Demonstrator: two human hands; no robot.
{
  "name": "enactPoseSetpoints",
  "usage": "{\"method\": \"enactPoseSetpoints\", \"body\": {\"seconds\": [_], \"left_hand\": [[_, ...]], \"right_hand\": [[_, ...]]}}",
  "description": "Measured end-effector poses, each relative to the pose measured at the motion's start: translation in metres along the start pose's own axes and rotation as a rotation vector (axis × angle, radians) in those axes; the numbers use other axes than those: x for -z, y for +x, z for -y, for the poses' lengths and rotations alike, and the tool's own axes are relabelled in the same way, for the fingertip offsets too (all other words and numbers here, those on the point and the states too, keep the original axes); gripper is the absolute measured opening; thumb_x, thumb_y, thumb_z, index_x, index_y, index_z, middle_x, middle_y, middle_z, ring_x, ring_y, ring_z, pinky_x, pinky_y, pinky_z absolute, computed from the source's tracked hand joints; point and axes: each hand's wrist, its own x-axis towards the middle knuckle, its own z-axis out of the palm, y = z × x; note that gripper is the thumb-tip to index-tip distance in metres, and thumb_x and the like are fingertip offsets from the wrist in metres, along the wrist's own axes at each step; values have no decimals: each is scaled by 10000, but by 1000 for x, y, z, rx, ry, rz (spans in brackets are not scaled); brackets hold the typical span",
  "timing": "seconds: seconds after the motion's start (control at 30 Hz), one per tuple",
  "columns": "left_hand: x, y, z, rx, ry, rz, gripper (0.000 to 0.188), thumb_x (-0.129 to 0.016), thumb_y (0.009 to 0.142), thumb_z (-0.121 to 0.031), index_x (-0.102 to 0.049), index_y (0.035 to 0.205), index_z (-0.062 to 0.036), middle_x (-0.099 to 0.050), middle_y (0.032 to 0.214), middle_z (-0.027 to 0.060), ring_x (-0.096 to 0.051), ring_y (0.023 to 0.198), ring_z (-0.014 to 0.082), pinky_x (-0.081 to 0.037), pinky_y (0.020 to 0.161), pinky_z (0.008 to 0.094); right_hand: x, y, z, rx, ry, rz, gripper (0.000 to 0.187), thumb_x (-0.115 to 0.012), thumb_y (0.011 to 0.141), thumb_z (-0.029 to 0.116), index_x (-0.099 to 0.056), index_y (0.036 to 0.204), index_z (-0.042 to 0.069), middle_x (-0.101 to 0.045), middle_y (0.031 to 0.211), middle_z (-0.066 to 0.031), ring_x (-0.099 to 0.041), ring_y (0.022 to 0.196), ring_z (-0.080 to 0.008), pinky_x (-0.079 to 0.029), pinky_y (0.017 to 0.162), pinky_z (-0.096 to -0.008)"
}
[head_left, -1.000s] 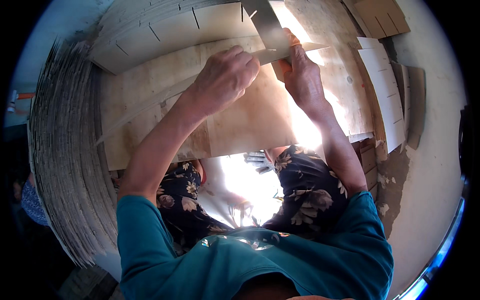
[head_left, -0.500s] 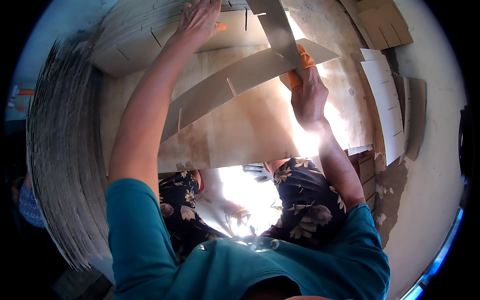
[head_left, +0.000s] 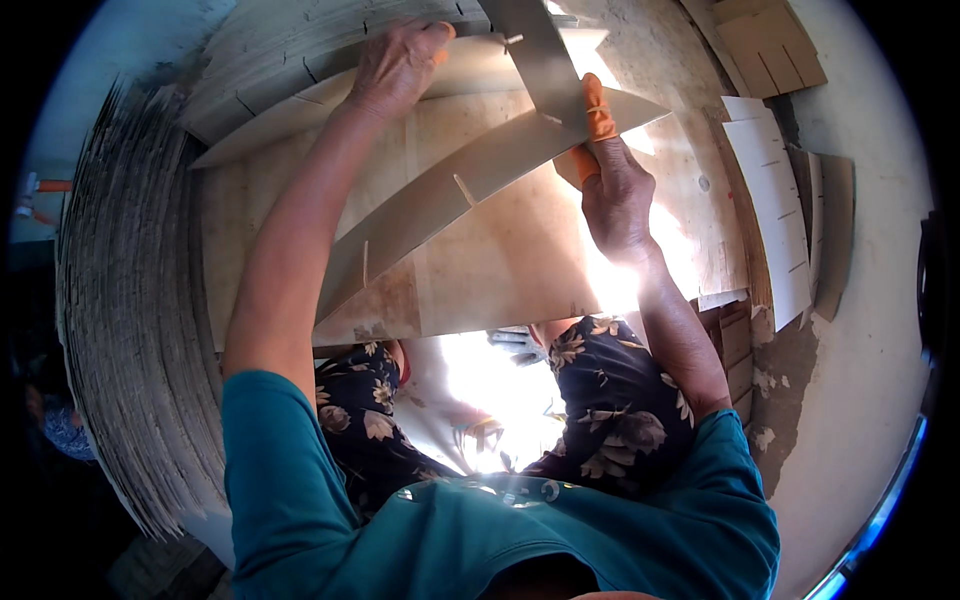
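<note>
Left hand (head_left: pixel 395 72) has come back a little toward the body since half a second ago, and a loose strip (head_left: pixel 478 68) of card has peeled away from the pile (head_left: pixel 285 45) with it. Right hand (head_left: pixel 618 188) has barely budged.

Left fingers look to be gripping that loose strip near its upper edge, but the hand hides the pinch so I can't tell how firm it is. It sticks out on both sides of those fingers, with the pile just beyond.

Right fingers, two wearing orange covers (head_left: pixel 599 108), are pinching right by the spot where a long strip (head_left: pixel 415 200) and a cross strip (head_left: pixel 541 58) meet. Long one sweeps off to the left of those fingers, tilted over the worktop (head_left: pixel 490 270), with a couple of bare slots along its near edge. Cross strip points away ahead of them.

So imo we're at the grab-another-strip step, pair parked in the right. Next move probably calls for getting the loose strip fully clear without creasing it, keeping the right pinch steady so the joint doesn't slip.
</note>
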Motion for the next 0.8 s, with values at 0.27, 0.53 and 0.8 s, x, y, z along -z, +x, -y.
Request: {"method": "enactPoseSetpoints", "body": {"seconds": [0.27, 0.53, 0.8], "left_hand": [[40, 4, -57, -74, -196, -72, 142, -606, 746, 34, -624, 882, -4, -599, 790, 126, -566, 768, 305, -480, 658, 383], [85, 21, -49, 492, -686, 367, 450, -826, 696, -264, -662, 1026, -6, -627, 856, 11, -562, 786, 85, -470, 723, 248], [8, 28, 22, 249, 246, 324, 581, -815, 676, -340, -561, 1086, -15, -603, 1083, 148, -579, 1017, 295, -490, 845, 377]], "right_hand": [[8, -5, -4, -63, -392, 91, 665, -467, 923, -23, -217, 1487, 226, -603, 972, -206, -625, 799, -363, -530, 708, -423], [13, -13, -8, 32, -296, -19, 574, -402, 928, -75, -315, 1444, 161, -547, 1259, -167, -593, 1065, -320, -533, 879, -363], [8, -21, 0, 73, -92, 24, 575, -418, 879, -161, -372, 1407, 63, -452, 1392, -167, -499, 1238, -287, -426, 1036, -330]]}}
